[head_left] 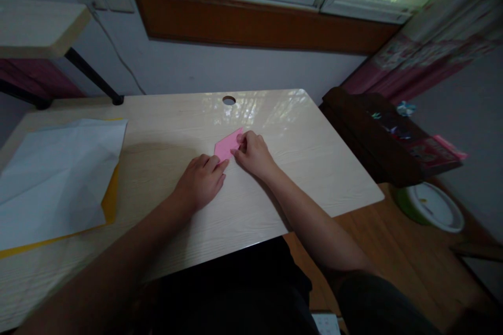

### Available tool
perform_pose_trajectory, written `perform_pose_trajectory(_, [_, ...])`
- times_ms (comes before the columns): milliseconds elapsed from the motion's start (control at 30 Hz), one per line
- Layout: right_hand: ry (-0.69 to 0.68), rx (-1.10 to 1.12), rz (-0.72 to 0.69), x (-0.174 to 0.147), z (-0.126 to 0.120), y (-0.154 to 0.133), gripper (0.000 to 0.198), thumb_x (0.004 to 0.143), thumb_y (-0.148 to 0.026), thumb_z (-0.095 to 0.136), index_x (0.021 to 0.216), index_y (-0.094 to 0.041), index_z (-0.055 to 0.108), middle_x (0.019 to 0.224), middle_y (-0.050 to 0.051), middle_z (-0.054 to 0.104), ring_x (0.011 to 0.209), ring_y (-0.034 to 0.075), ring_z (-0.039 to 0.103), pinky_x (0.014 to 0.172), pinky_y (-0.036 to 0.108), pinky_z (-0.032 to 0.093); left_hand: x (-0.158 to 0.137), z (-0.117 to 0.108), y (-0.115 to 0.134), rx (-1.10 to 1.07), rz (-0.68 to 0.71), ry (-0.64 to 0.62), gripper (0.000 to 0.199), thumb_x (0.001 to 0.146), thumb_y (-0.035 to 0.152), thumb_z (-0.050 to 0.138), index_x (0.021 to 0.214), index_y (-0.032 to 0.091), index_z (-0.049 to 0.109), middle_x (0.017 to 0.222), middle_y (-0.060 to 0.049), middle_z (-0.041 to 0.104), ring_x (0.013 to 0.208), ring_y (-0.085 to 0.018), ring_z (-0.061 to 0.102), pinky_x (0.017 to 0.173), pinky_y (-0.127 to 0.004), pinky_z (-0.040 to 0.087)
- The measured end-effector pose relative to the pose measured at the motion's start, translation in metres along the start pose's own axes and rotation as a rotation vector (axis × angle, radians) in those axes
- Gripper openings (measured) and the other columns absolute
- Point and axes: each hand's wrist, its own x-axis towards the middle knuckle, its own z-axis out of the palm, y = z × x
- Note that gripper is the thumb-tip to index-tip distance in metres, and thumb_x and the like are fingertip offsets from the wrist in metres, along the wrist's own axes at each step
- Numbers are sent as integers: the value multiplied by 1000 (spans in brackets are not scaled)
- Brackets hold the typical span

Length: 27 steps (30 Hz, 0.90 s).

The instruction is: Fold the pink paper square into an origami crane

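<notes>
A small piece of folded pink paper (227,147) lies on the pale wood-grain desk (157,162), a little in front of the round cable hole. My left hand (202,178) rests on the desk at the paper's lower left, its fingers pressing the near edge down. At the paper's right end, my right hand (253,154) pinches the paper between thumb and fingers. The part of the paper under the right fingertips is hidden.
White sheets (63,172) over yellow paper (112,201) cover the desk's left side. A black-legged shelf (39,26) stands behind them. A cable (118,52) hangs from the wall socket. Right of the desk are a dark wooden cabinet (353,131) and a green-and-white bin (434,207).
</notes>
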Motion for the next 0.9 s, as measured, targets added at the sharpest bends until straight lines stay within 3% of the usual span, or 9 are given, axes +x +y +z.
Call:
perform_pose_trajectory(333, [44, -82, 129, 14, -3, 15, 17, 86, -32, 67, 92, -22, 55, 93, 8, 66, 83, 25, 53, 74, 36, 41, 0, 0, -1, -29, 1, 9, 42, 101, 28, 50, 140, 16, 59, 114, -14, 64, 105, -30, 53, 92, -47, 47])
perform_pose_trajectory(533, [99, -47, 115, 14, -1, 21, 16, 86, -30, 66, 88, -22, 53, 89, 7, 63, 80, 23, 52, 70, 34, 39, 0, 0, -1, -13, 4, -1, 43, 101, 29, 49, 141, 17, 58, 117, -14, 63, 106, -30, 52, 93, -47, 47])
perform_pose_trajectory(700, [130, 118, -97, 7, -4, 17, 5, 92, -25, 59, 90, -21, 56, 90, 6, 61, 84, 22, 55, 76, 35, 43, -1, -1, -1, -5, -4, -8, 44, 101, 30, 48, 143, 16, 57, 119, -14, 63, 107, -30, 52, 95, -47, 46])
perform_pose_trajectory(833, [-75, 159, -381, 3, -3, 9, 4, 94, -24, 62, 96, -22, 64, 95, 6, 65, 91, 22, 57, 86, 36, 45, -1, -1, 0, 0, -9, -12, 45, 102, 30, 47, 143, 16, 56, 121, -14, 63, 108, -30, 51, 96, -47, 46])
perform_pose_trajectory(900, [-133, 146, -441, 3, -1, 7, 5, 95, -23, 63, 97, -22, 68, 99, 7, 66, 96, 22, 59, 89, 37, 45, -1, -1, -1, 0, -6, -10, 44, 102, 30, 47, 143, 16, 57, 121, -14, 63, 109, -30, 52, 96, -47, 46])
